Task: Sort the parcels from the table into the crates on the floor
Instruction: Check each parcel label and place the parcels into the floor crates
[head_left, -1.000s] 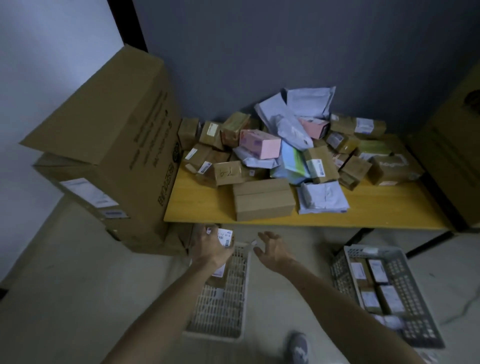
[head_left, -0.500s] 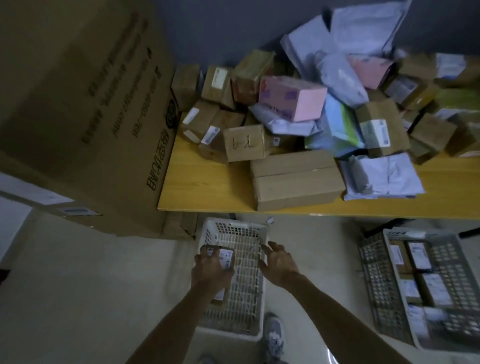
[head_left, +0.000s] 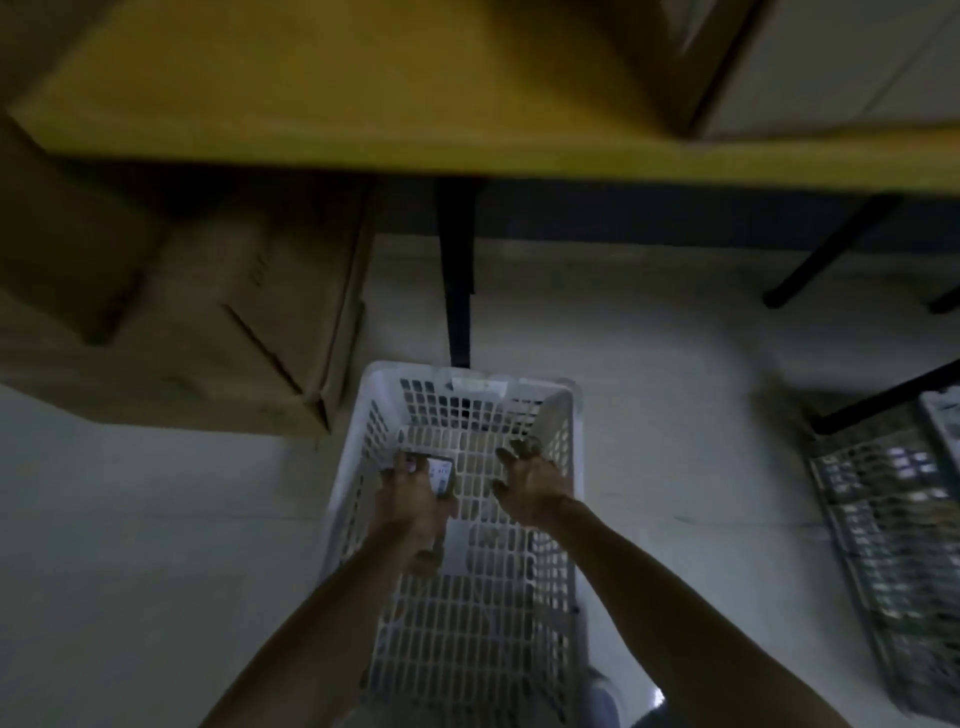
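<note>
Small parcel is gripped in the left hand, fingers curled round its far end, white label facing up. The parcel is held over the inside of the white crate, in the far half, close to the left wall; contact with the crate bottom cannot be told. The right hand is held beside it over the same crate, near the right wall, fingers spread and loosely bent, nothing grasped. The hands are kept apart, with bare lattice bottom seen between them. A blurred brown item with a pale patch is seen on the crate bottom under the left wrist; what it is cannot be made out. The crate is set on the pale floor, its far end just in front of a black desk leg. The yellow desk edge is seen across the top. A large cardboard box is stood left of the crate, near it. A second crate, grey and blurred, is seen at the right edge, well apart from the white one; its contents cannot be read. A shoe is partly seen at the near end of the white crate.
</note>
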